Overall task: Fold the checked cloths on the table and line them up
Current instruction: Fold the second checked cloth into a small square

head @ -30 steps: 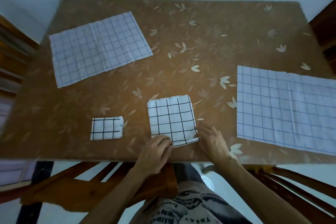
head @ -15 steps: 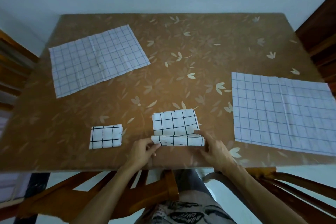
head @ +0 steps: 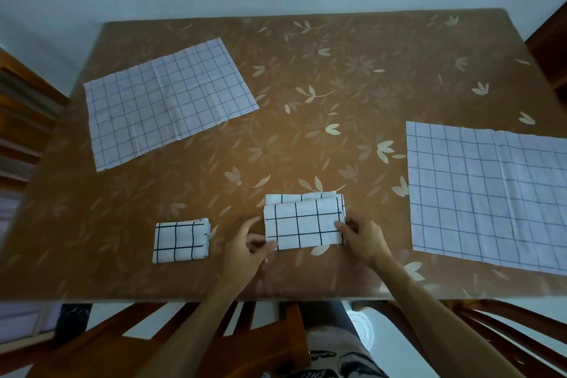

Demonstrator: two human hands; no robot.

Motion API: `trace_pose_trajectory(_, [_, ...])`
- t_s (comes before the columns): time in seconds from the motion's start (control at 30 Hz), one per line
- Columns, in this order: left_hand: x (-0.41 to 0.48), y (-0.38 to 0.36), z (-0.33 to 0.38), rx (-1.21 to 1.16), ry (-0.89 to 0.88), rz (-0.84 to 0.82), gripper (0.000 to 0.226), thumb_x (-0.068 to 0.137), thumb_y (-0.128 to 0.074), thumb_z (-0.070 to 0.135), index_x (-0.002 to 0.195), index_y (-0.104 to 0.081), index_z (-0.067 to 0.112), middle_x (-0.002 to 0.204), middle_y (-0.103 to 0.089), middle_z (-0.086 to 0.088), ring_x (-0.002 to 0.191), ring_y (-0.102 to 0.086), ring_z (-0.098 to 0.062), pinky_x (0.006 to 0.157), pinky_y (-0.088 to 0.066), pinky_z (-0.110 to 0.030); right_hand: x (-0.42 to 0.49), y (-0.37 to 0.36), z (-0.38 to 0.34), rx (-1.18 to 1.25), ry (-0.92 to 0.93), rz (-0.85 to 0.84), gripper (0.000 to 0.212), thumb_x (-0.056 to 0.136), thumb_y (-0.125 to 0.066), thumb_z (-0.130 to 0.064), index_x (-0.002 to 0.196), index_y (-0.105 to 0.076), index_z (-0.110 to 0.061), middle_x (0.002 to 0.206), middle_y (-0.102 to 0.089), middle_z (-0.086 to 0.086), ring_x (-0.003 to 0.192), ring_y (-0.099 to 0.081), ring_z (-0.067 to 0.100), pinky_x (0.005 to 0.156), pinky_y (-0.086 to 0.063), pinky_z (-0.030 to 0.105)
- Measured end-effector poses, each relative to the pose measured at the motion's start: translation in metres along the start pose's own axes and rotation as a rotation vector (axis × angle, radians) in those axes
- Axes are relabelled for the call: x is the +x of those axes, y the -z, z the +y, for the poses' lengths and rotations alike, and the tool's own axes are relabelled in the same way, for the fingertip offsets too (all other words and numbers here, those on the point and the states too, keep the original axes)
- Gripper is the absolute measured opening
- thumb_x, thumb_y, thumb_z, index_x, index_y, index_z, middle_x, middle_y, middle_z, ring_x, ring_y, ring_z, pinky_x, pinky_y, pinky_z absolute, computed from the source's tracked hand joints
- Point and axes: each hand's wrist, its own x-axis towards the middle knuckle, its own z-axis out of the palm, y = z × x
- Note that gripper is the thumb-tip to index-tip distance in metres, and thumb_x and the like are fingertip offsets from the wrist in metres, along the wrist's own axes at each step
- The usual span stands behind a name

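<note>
Head view cuts off the far edge of the large open cloth [head: 487,193] at our right, and our forearms hide part of the chairs [head: 129,344] under the near table edge; dim light blurs the print on our shorts. Across the brown table [head: 306,138], a glossy cover shows pale leaf shapes. Another open cloth [head: 168,101], thin, creased and faintly gridded, lies flat at far left. Near our left, a small folded cloth [head: 181,241] sits as a thick rectangle with bold black lines. Between our hands lies the half-folded cloth [head: 303,224], its top flap not quite covering the layer beneath. Our left hand [head: 245,255] pinches its near-left corner between thumb and fingers; our right hand [head: 363,238] nips the right edge the same way.
</note>
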Motion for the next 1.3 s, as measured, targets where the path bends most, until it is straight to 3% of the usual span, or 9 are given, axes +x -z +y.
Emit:
trace_pose_trajectory(0.17, [0.014, -0.001, -0.007, 0.064, -0.012, 0.021, 0.067, 0.083, -0.077, 0.039, 0.141, -0.046, 0.027, 0.089, -0.075, 0.012, 0.075, -0.070, -0.008, 0.071, -0.061, -0.037, 0.003, 0.000, -0.005, 0.013, -0.013, 0.027, 0.019, 0.095, -0.058, -0.037, 0.086, -0.062, -0.020, 0.087, -0.073, -0.004, 0.077, -0.069, 0.017, 0.072, -0.058, 0.043])
trace_pose_trajectory(0.37, [0.014, -0.003, -0.001, 0.147, -0.047, 0.029, 0.039, 0.094, -0.067, 0.031, 0.130, -0.055, 0.023, 0.068, -0.067, 0.004, 0.054, -0.063, -0.010, 0.055, -0.053, -0.024, 0.007, -0.001, -0.011, -0.086, -0.018, 0.070, 0.022, 0.097, -0.053, -0.038, 0.089, -0.061, -0.019, 0.090, -0.072, -0.001, 0.079, -0.065, 0.019, 0.071, -0.056, 0.037])
trace_pose_trajectory(0.6, [0.012, 0.000, 0.000, 0.279, -0.120, -0.018, 0.048, 0.095, -0.063, 0.037, 0.139, -0.049, 0.025, 0.070, -0.069, 0.012, 0.067, -0.066, -0.003, 0.065, -0.058, -0.029, 0.005, -0.003, -0.015, -0.139, 0.006, 0.104, 0.020, 0.094, -0.055, -0.042, 0.092, -0.058, -0.022, 0.088, -0.070, -0.003, 0.079, -0.066, 0.021, 0.069, -0.057, 0.040])
trace_pose_trajectory(0.7, [0.009, 0.001, 0.002, 0.349, -0.134, -0.044, 0.051, 0.097, -0.059, 0.040, 0.143, -0.043, 0.026, 0.071, -0.070, 0.014, 0.065, -0.067, -0.001, 0.062, -0.058, -0.029, 0.003, -0.007, -0.017, -0.167, 0.002, 0.124, 0.023, 0.094, -0.056, -0.042, 0.098, -0.059, -0.019, 0.087, -0.069, -0.001, 0.080, -0.065, 0.024, 0.066, -0.052, 0.034])
trace_pose_trajectory(0.8, [0.005, 0.003, 0.004, 0.525, -0.183, 0.010, 0.046, 0.097, -0.051, 0.048, 0.136, -0.051, 0.025, 0.066, -0.066, 0.011, 0.061, -0.063, -0.004, 0.058, -0.055, -0.025, 0.002, -0.011, -0.019, -0.185, -0.008, 0.130, 0.024, 0.094, -0.057, -0.040, 0.099, -0.061, -0.017, 0.087, -0.070, 0.003, 0.080, -0.066, 0.026, 0.065, -0.051, 0.033])
trace_pose_trajectory(0.93, [0.009, -0.008, 0.011, 0.754, -0.511, 0.166, 0.035, 0.097, -0.045, 0.036, 0.117, -0.064, 0.015, 0.103, -0.064, -0.001, 0.096, -0.061, -0.019, 0.075, -0.054, -0.032, 0.001, -0.016, -0.020, -0.181, 0.014, 0.161, 0.023, 0.093, -0.056, -0.039, 0.095, -0.060, -0.017, 0.091, -0.067, 0.004, 0.077, -0.064, 0.023, 0.067, -0.056, 0.040])
trace_pose_trajectory(1.07, [0.022, -0.035, 0.021, 0.878, -0.638, 0.051, 0.042, 0.101, -0.041, 0.033, 0.135, -0.055, 0.014, 0.146, -0.047, -0.012, 0.136, -0.042, -0.028, 0.110, -0.040, -0.043, 0.002, -0.018, -0.017, -0.168, 0.029, 0.179, 0.020, 0.093, -0.055, -0.040, 0.093, -0.056, -0.020, 0.091, -0.066, 0.002, 0.079, -0.063, 0.021, 0.068, -0.057, 0.044])
trace_pose_trajectory(1.17, [0.029, -0.048, 0.025, 0.945, -0.593, -0.007, 0.046, 0.102, -0.040, 0.036, 0.143, -0.047, 0.016, 0.154, -0.040, -0.012, 0.143, -0.035, -0.027, 0.117, -0.031, -0.046, 0.003, -0.019, -0.015, -0.158, 0.028, 0.197, 0.018, 0.094, -0.054, -0.039, 0.095, -0.054, -0.021, 0.092, -0.067, 0.002, 0.080, -0.064, 0.022, 0.068, -0.057, 0.044])
trace_pose_trajectory(1.3, [0.042, -0.052, 0.024, 1.005, -0.555, -0.021, 0.048, 0.101, -0.042, 0.036, 0.144, -0.047, 0.015, 0.152, -0.043, -0.013, 0.140, -0.039, -0.029, 0.116, -0.031, -0.048, 0.004, -0.022, -0.013, -0.147, 0.028, 0.220, 0.017, 0.097, -0.052, -0.038, 0.099, -0.052, -0.021, 0.096, -0.068, 0.003, 0.081, -0.065, 0.021, 0.068, -0.058, 0.043])
